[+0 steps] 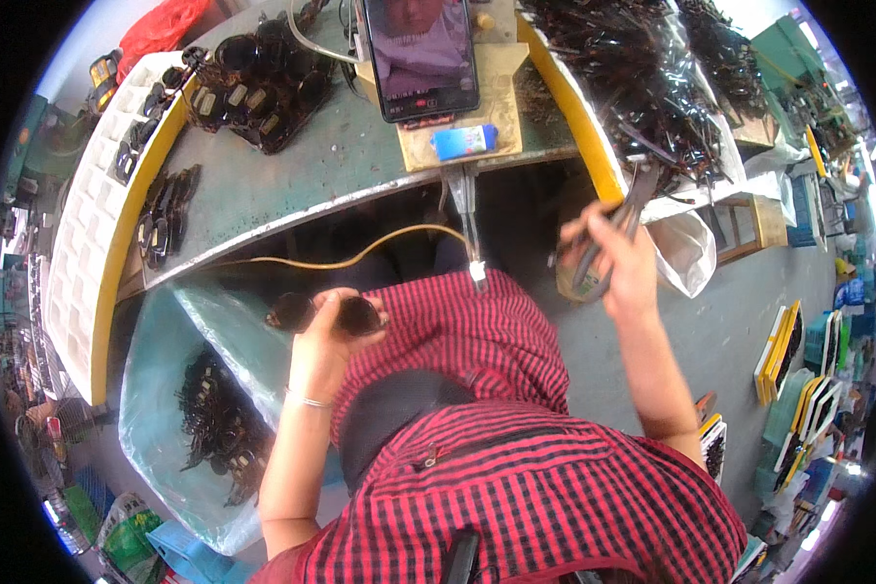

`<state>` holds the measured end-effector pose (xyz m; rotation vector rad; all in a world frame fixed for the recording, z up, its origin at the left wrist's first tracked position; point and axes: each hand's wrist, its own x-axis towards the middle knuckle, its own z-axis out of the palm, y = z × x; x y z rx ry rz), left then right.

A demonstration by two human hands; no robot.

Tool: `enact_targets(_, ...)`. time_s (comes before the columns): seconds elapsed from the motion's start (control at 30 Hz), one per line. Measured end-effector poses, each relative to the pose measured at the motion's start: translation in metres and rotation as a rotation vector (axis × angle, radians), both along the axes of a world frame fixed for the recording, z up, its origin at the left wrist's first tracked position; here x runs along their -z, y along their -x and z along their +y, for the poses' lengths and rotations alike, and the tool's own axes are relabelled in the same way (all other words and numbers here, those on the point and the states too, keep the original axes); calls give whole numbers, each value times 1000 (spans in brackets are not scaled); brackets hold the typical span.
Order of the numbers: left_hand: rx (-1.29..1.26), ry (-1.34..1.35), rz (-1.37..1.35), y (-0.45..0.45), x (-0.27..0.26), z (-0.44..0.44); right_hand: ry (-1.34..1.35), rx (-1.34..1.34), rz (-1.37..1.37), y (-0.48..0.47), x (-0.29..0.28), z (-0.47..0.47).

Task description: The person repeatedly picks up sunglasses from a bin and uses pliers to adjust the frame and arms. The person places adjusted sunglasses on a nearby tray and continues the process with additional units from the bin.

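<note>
My left hand [328,339] grips a pair of dark-lensed sunglasses [359,315] above my lap, over a red and black checked apron [467,321]. One lens shows on either side of my fingers. Off to the right, my right hand [624,266] is closed around the handles of metal pliers [641,191], their jaws pointing up towards a tray edge; the hand is slightly blurred. Below and left of my left hand, a clear plastic bag [153,394] holds a heap of dark eyewear pieces [215,401]. The two hands are well apart.
Stacked sunglasses [255,95] and a white compartment tray [80,241] stand on the green bench [299,160]. A phone [423,58] stands behind a blue packet [463,142] on a wooden block [507,109]. A tray [584,124] of dark thin parts lies right.
</note>
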<state>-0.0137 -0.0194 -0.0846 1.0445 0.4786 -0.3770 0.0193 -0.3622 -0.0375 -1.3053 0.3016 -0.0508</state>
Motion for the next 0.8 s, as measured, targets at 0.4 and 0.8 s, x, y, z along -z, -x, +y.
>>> enact_targets(0.4,-60,117,-151,-29,-28,-46,583,77,-67,-243,-47,-3)
enact_targets(0.8,-293,-117,-276,-28,-74,-28,903,-127,-603,-162,-97,-3)
